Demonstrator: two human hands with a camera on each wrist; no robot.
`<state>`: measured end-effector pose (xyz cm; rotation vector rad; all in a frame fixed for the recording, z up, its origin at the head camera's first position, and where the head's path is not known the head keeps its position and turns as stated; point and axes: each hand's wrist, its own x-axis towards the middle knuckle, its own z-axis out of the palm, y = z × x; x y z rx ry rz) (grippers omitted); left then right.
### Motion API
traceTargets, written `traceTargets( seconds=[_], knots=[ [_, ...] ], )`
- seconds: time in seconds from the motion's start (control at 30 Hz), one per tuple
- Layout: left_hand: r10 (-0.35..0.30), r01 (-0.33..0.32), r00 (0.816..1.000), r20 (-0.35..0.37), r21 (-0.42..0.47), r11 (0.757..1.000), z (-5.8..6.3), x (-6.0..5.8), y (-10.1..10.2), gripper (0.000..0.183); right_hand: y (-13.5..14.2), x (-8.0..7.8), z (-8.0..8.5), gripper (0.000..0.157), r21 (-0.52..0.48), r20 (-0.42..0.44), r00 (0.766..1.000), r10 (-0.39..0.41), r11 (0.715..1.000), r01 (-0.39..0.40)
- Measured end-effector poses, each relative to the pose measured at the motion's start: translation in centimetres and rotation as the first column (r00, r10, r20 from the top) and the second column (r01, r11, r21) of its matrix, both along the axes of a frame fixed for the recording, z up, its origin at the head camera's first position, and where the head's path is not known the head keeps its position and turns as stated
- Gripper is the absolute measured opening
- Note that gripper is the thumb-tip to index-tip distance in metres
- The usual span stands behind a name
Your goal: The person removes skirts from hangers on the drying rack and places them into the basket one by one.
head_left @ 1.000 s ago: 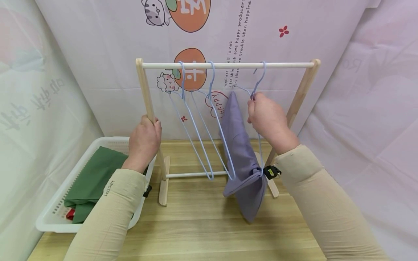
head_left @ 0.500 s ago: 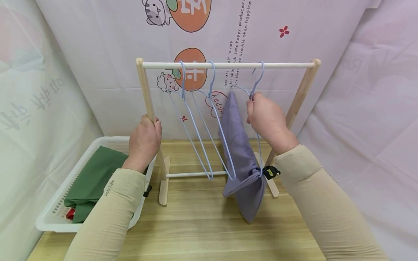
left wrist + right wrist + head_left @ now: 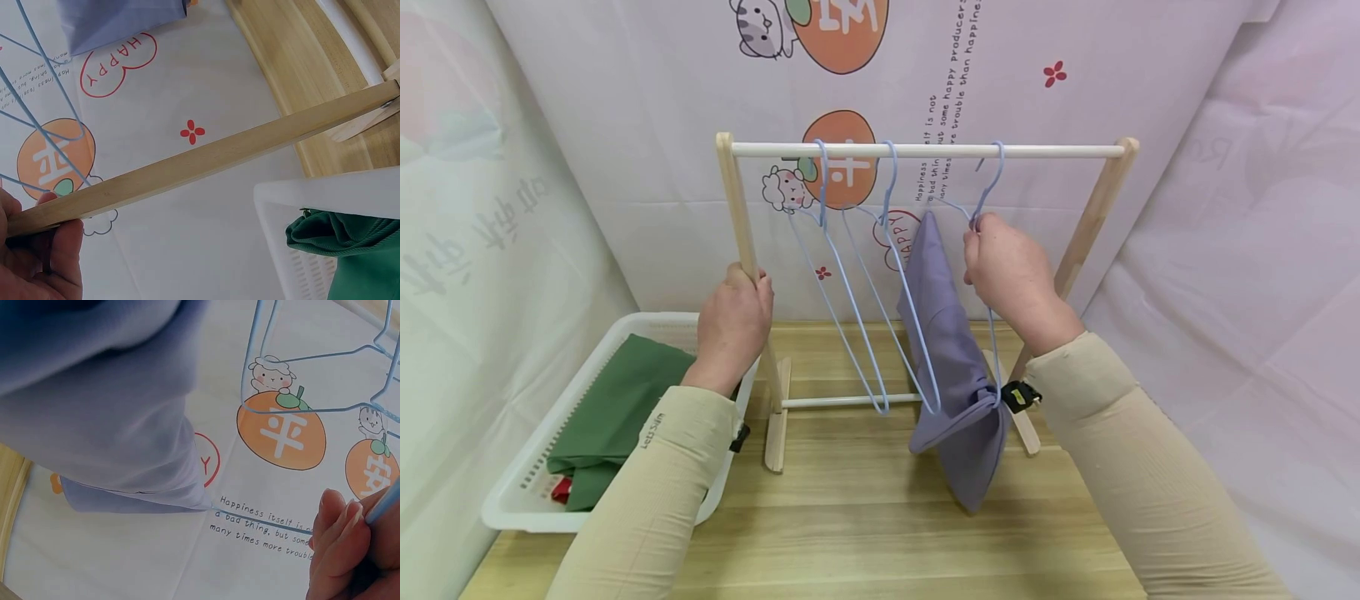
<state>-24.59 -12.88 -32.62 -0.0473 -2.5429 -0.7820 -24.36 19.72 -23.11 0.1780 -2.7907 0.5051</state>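
Note:
My left hand (image 3: 735, 323) grips the left wooden post (image 3: 200, 159) of a small clothes rack, about halfway up. With my right hand (image 3: 1013, 271) I pinch a light blue hanger (image 3: 989, 187) just below its hook, which sits over the white top bar (image 3: 940, 151). A purple garment (image 3: 951, 333) hangs from that hanger; its kind is hard to make out. In the right wrist view the garment (image 3: 125, 419) fills the upper left, and my right hand (image 3: 344, 550) shows at the lower right corner. Two bare blue hangers, a left one (image 3: 850, 308) and a middle one (image 3: 910, 308), hang between my hands.
A white plastic basket (image 3: 512, 522) stands at the left, holding folded green cloth (image 3: 617, 408) and a bit of red cloth (image 3: 561, 490). The rack's feet rest on a wooden tabletop (image 3: 850, 517). A printed white sheet (image 3: 647, 100) rises behind the rack.
My right hand has slid the hanger with the purple garment slightly left along the top bar. My left hand keeps its grip on the post.

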Motion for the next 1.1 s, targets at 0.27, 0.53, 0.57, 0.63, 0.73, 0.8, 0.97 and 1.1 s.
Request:
traceTargets(
  seconds=[0.27, 0.53, 0.57, 0.63, 0.73, 0.8, 0.97, 1.1],
  knots=[
    [-0.015, 0.015, 1.000, -0.005, -0.001, 1.000, -0.14, -0.09, -0.05, 0.043, -0.18, 0.13, 0.14, 0.034, 0.002, 0.010, 1.000, 0.009, 1.000, -0.009],
    [-0.013, 0.013, 1.000, -0.008, -0.002, 1.000, -0.07, -0.06, -0.10, 0.043, -0.34, -0.01, 0.14, 0.036, 0.008, 0.017, 1.000, 0.005, 1.000, -0.005],
    [-0.012, 0.012, 1.000, -0.009, -0.002, 1.000, -0.06, -0.06, -0.10, 0.043, -0.37, -0.03, 0.14, 0.036, 0.008, 0.018, 1.000, 0.003, 1.000, -0.003],
    [-0.010, 0.010, 1.000, -0.010, -0.004, 1.000, -0.07, -0.04, -0.08, 0.044, -0.43, -0.02, 0.16, 0.036, 0.009, 0.025, 1.000, 0.003, 1.000, -0.003],
    [-0.008, 0.008, 1.000, -0.011, -0.005, 1.000, -0.07, -0.01, -0.06, 0.044, -0.52, -0.07, 0.18, 0.036, 0.008, 0.033, 0.999, 0.001, 1.000, -0.002],
    [-0.007, 0.007, 1.000, -0.010, -0.004, 1.000, -0.08, 0.00, -0.06, 0.044, -0.58, -0.06, 0.19, 0.036, 0.009, 0.038, 0.999, 0.000, 1.000, 0.000],
    [-0.007, 0.007, 1.000, -0.005, -0.002, 1.000, -0.11, -0.04, -0.09, 0.044, -0.71, -0.01, 0.24, 0.035, 0.012, 0.034, 0.999, 0.002, 1.000, -0.003],
    [-0.009, 0.009, 1.000, -0.005, -0.003, 1.000, -0.12, -0.02, -0.09, 0.044, -0.79, 0.00, 0.31, 0.035, 0.010, 0.030, 1.000, 0.005, 1.000, -0.005]
  ],
)
